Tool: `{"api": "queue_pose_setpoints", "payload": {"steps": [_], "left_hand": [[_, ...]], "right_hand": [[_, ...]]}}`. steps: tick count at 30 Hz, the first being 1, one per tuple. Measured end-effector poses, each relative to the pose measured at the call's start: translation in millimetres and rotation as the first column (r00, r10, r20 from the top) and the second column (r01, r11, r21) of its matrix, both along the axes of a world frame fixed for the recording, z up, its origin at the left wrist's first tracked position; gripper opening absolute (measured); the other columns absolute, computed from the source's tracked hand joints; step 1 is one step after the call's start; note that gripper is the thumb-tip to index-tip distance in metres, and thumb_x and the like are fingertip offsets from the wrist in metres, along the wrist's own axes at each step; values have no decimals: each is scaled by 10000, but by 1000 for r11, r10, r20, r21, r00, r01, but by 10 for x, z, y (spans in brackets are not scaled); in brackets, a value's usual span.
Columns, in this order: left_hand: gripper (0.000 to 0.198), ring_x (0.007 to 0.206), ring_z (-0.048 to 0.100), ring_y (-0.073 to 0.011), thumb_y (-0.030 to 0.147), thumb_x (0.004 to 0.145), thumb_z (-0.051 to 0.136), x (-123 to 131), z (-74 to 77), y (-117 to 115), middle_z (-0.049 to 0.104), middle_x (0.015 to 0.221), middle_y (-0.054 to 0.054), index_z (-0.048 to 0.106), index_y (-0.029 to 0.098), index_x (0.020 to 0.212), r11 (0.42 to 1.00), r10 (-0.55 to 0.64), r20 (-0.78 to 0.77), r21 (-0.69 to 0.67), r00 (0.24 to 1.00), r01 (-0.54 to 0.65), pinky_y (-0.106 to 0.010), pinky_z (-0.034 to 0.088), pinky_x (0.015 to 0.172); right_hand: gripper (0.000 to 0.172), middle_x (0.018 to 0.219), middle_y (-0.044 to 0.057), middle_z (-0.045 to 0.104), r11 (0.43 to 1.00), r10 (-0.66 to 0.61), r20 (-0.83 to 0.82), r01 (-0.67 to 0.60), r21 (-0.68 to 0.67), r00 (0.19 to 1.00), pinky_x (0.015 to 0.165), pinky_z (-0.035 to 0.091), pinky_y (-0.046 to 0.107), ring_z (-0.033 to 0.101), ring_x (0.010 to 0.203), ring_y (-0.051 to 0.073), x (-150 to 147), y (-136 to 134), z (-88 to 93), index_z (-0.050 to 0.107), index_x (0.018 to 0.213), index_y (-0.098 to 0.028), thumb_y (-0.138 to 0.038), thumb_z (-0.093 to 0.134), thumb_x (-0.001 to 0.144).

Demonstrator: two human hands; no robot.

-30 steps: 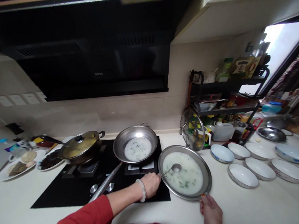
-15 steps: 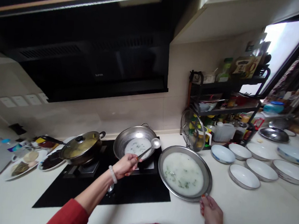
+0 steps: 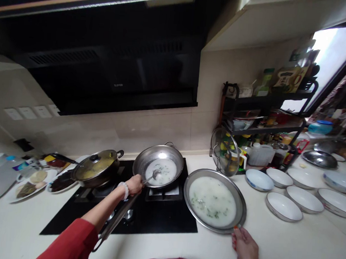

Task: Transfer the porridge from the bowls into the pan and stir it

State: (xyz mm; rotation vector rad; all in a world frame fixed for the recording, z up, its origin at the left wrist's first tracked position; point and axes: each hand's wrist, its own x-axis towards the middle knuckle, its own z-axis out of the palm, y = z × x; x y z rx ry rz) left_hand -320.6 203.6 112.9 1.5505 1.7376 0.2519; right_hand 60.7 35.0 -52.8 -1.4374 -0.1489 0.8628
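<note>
My left hand (image 3: pixel 134 185) is closed around the handle of a ladle (image 3: pixel 156 174). The ladle's bowl dips into white soup with green bits (image 3: pixel 169 171), low in a metal wok (image 3: pixel 147 155) on the stove. The wok's long handle (image 3: pixel 118 217) runs toward me beneath my left wrist. My right hand (image 3: pixel 246 247) pinches the near right rim of a wide metal basin (image 3: pixel 241 198). Much more of the white soup with chopped greens (image 3: pixel 212 200) fills this basin, which stands on the counter right of the stove.
A lidded pan (image 3: pixel 94 169) sits on the left burner. Plates of food (image 3: pixel 30 186) are further left. Several shallow bowls (image 3: pixel 284 207) stand at the right. A glass lid (image 3: pixel 225 151) leans against a black rack (image 3: pixel 263 128). The range hood (image 3: pixel 115 61) hangs above.
My left hand has moved left and lowered the ladle from above the wok's right rim into the soup in the wok. The right hand stays on the basin's rim.
</note>
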Motion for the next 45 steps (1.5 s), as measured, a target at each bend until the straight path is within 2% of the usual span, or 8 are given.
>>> {"api": "queue_pose_setpoints", "payload": {"steps": [4, 7, 10, 17, 31, 38, 42, 45], "left_hand": [[122, 302, 274, -27, 168, 788, 531, 23, -26, 5, 446, 422, 56, 553, 128, 675, 982, 75, 263, -188, 962, -25, -142, 167, 296], [88, 318, 226, -4, 146, 769, 536, 3, -31, 10, 411, 436, 68, 572, 97, 705, 895, 296, 480, -442, 826, -64, -114, 124, 300], [80, 317, 216, 4, 112, 761, 515, -17, -33, 3, 398, 430, 70, 575, 83, 716, 848, 402, 529, -523, 747, -86, -94, 106, 300], [86, 301, 232, 5, 156, 752, 576, -25, -36, -30, 406, 413, 68, 563, 83, 707, 861, 420, 539, -490, 730, -133, -98, 103, 292], [125, 304, 229, 10, 198, 743, 618, -32, 3, -32, 418, 434, 72, 555, 91, 733, 898, 362, 583, -428, 727, -104, -111, 99, 297], [97, 314, 214, 6, 181, 777, 559, 92, 219, -116, 419, 442, 73, 568, 84, 778, 918, 309, 626, -394, 716, -52, -120, 96, 302], [123, 321, 208, 2, 214, 782, 568, 275, 378, -219, 407, 451, 81, 567, 93, 808, 930, 232, 648, -367, 726, 31, -132, 97, 304], [171, 324, 207, -2, 256, 768, 593, 482, 402, -310, 402, 451, 87, 564, 101, 832, 927, 164, 652, -359, 740, 111, -142, 101, 308]], "right_hand": [[529, 507, -76, 521, 1000, -4, 10, 4, 15, 1000, 394, 313, 203, 422, 443, 81, -13, -7, 21, 532, 850, -177, -425, 749, 436], [481, 489, -81, 488, 1000, 16, 32, -17, 14, 999, 391, 304, 205, 418, 434, 82, -17, -8, 35, 533, 803, -179, -442, 739, 456], [502, 498, -72, 510, 1000, 4, 26, -4, 2, 1000, 403, 328, 206, 438, 445, 88, -14, -1, 37, 534, 816, -177, -443, 737, 442], [533, 496, -66, 535, 1000, -19, 17, 20, -3, 1000, 394, 326, 198, 432, 433, 82, -15, 16, 19, 535, 859, -168, -420, 741, 437], [512, 514, -59, 529, 1000, 9, 51, -9, -2, 999, 392, 336, 206, 448, 437, 91, 8, -2, -24, 537, 830, -171, -462, 744, 462], [496, 502, -65, 512, 1000, 10, 47, -10, 3, 999, 385, 316, 193, 423, 432, 78, 2, -6, 3, 529, 787, -170, -467, 746, 454], [470, 493, -70, 501, 999, 38, 48, -38, 12, 998, 388, 313, 192, 412, 432, 72, -5, -17, 34, 545, 776, -164, -468, 741, 476], [469, 478, -85, 476, 999, 35, 40, -36, 13, 999, 391, 315, 193, 410, 426, 72, -12, -22, 44, 540, 776, -171, -467, 745, 476]]}}
